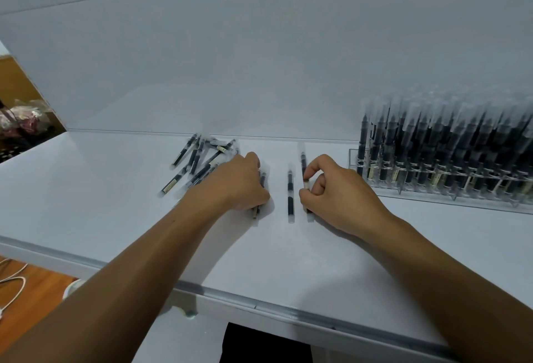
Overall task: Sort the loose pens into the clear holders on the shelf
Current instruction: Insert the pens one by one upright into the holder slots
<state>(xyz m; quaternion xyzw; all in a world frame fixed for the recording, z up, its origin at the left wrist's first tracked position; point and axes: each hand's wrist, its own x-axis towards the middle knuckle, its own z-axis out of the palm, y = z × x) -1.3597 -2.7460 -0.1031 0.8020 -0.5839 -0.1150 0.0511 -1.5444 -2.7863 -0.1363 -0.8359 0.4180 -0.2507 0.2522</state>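
Head view, looking down: my left hand [236, 181] is at centre frame, palm down on the white shelf [115, 204], fingers curled round the left pen [263, 180]. I'm grasping it against the surface, and its ends poke out above my knuckles and below my palm.

Just right of that the middle pen [290, 192] lies flat on its own, pointing away from me, with neither hand touching it.

Right of centre, my right hand [337, 192] pinches the right pen [303, 160] between thumb and forefinger at its pale label band. The other fingers are tucked in, and the pen lies flat, parallel to the middle one.

Up and left of my left hand is the pile of loose pens [199, 160], dark barrels crossing each other near the back panel [259, 59], the nearest ones touching my knuckles.

At the right edge of the frame the clear holder [353, 160] stands on the shelf, packed with upright pens [432, 146], well apart from my right hand.

At lower left, past the shelf's front edge, there's a wooden floor [43, 290] with a white cable [14, 279] on it.
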